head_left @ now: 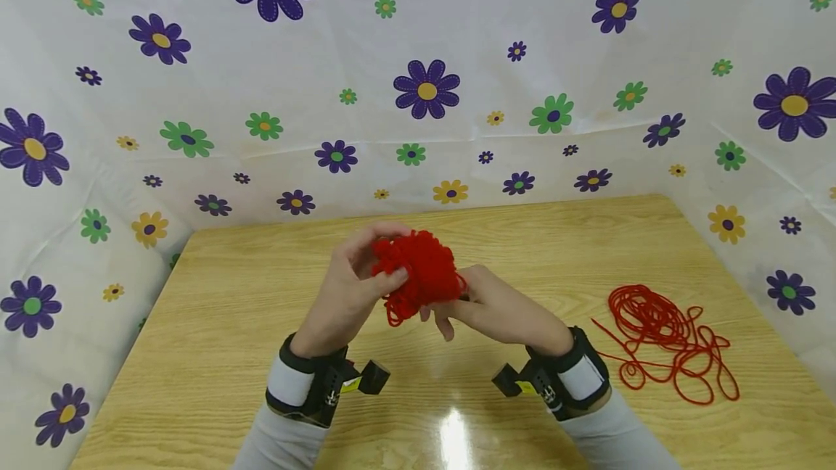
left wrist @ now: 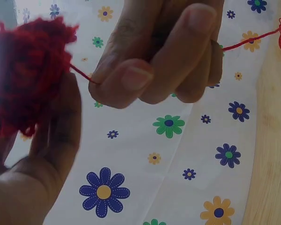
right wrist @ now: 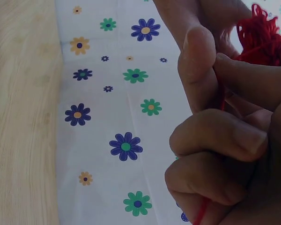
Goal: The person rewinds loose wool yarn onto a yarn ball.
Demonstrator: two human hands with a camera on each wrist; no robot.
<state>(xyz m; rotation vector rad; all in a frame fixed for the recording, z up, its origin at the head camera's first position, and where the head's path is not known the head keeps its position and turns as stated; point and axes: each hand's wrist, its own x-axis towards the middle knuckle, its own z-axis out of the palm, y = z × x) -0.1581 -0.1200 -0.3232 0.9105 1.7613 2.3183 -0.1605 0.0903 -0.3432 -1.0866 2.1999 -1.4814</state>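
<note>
Fingers of the left hand (head_left: 349, 289), in the head view, curl round the red yarn ball (head_left: 427, 270) from nine o'clock; the right hand (head_left: 499, 303) sits at its four o'clock, with loose yarn (head_left: 653, 325) toward the frame's four o'clock. Left wrist view: a strand (left wrist: 82, 74) runs from the ball into the right hand's bent fingers, then toward two o'clock — light, even tension would serve best. Right wrist view: curled fingers hold the strand, which leaves near six o'clock — better guided than squeezed.

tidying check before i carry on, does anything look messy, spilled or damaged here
Nothing looks spilled or damaged. The one untidy spot is the loose red yarn at the right of the table: its strands lie in uneven, overlapping loops, unlike the gathered red bundle. I cannot tell if it is knotted.
</note>
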